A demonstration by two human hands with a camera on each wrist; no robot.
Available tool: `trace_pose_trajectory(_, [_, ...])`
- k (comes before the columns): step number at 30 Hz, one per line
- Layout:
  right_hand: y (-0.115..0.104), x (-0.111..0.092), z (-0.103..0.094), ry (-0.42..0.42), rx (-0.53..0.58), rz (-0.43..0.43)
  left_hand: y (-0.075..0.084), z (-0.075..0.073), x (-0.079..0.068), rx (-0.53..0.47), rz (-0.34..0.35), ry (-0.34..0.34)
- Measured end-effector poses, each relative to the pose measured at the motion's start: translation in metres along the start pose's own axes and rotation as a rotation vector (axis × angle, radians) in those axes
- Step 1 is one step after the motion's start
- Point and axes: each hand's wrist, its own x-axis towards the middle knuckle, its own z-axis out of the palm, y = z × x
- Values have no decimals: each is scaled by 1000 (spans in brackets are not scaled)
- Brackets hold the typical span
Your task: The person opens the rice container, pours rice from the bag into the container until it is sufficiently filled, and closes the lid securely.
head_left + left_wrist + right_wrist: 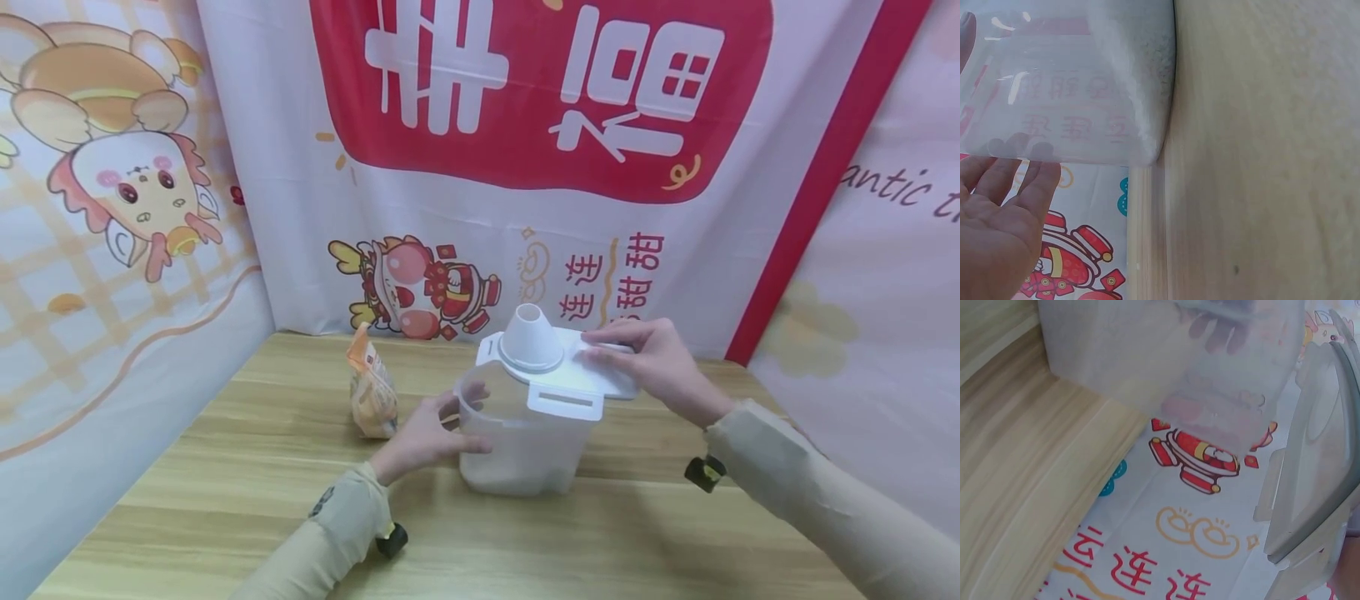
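Note:
A translucent plastic storage container point(517, 462) stands upright on the table. White, grainy contents point(1141, 75) lie in its lower part in the left wrist view. My left hand point(431, 433) grips its left side, thumb toward me and fingers on the far side. With my right hand point(656, 367) I pinch the right end of a white lid point(585, 371) bearing a cone-shaped spout point(529, 337). The lid is off the container's rim, above it and shifted right; its underside with a grey seal point(1335, 519) shows in the right wrist view.
A small upright orange-and-clear bag point(373, 392) stands behind and left of the container, near my left hand. The wooden table point(247, 475) ends at a printed cloth point(450, 200) at the back, with more cloth hanging on both sides.

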Motion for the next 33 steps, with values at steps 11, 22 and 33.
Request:
trace_pose_trajectory(11, [12,-10,-21,43,-22,41,-3,0,-1,-39,7,-15])
trace_pose_trajectory(22, [31,-27,-42,107,-47,130,-4,0,0,-76,30,-31])
trace_pose_trajectory(33, [61,-38,-56,137,-106,204,-1,1,-1,-80,13,-28])
